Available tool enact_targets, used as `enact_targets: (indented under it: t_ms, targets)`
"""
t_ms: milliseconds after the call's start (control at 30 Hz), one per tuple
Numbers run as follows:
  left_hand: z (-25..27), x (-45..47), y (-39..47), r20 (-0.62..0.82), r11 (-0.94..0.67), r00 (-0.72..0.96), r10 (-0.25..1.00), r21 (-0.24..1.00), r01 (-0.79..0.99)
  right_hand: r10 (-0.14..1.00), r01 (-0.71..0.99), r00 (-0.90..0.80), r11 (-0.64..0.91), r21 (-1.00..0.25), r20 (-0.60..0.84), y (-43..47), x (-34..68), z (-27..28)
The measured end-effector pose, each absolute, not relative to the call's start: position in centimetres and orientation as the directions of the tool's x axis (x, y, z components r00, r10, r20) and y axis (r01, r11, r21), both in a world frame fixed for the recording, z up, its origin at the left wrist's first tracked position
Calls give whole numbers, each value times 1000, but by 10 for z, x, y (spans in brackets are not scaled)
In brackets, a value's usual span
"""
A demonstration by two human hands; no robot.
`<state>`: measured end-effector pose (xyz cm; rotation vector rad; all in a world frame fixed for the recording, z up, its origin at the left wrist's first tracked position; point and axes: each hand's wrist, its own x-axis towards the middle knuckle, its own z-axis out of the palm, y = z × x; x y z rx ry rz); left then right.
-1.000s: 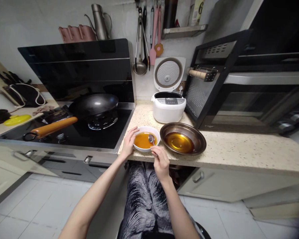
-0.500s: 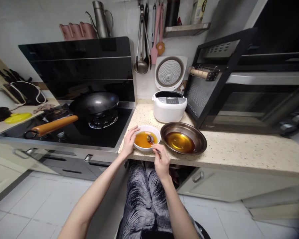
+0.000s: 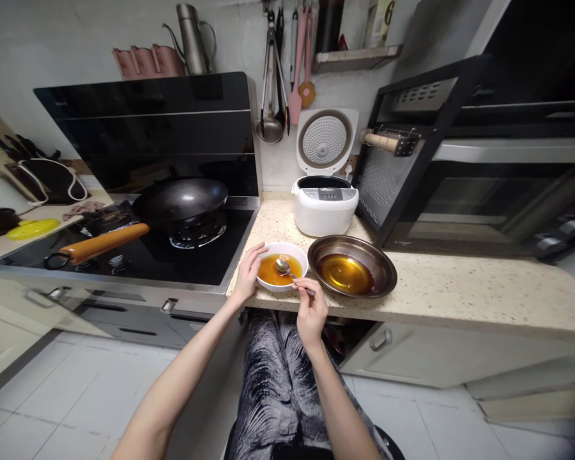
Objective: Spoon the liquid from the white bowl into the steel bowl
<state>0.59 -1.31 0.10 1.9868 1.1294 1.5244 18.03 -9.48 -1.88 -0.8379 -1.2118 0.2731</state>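
A white bowl (image 3: 278,287) of amber liquid (image 3: 270,275) stands near the counter's front edge. My left hand (image 3: 249,273) grips its left side, with fingers over the rim. Between the thumb and fingers of my right hand (image 3: 312,312) is the handle of a metal spoon (image 3: 282,266). The spoon's head is over the middle of the bowl, at or near the liquid's surface. Just right of the bowl, a wide dark metal basin (image 3: 387,271) holds more golden liquid.
Behind the bowl stands a white rice cooker (image 3: 326,211) with its lid raised. On the left, a black wok (image 3: 182,198) with a wooden handle rests on the stove (image 3: 206,265). A black rack and an oven (image 3: 483,211) occupy the right. Utensils hang from the wall.
The spoon's head has shifted slightly left in the bowl and now shows more fully. My left hand stays on the bowl. The view has moved very slightly.
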Motion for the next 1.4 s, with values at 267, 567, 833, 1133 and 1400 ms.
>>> enact_targets:
  t_ms: [267, 567, 833, 1133, 1400]
  targets:
    - [-1, 5, -12, 615, -598, 85, 784, 712, 367, 595, 210, 401, 681, -702, 697, -98, 184, -19]
    - [-3, 4, -9, 625, -608, 89, 775, 702, 371, 553, 236, 435, 692, -683, 710, -103, 192, -9]
    - [0, 5, -12, 617, -601, 89, 782, 709, 369, 519, 237, 488, 695, -679, 702, -106, 201, -6]
    - [-1, 5, -11, 616, -599, 86, 783, 709, 372, 448, 231, 570, 717, -658, 688, -105, 212, 1]
    - [-2, 5, -10, 622, -605, 82, 778, 709, 361, 406, 344, 556, 682, -646, 725, -101, 225, -5]
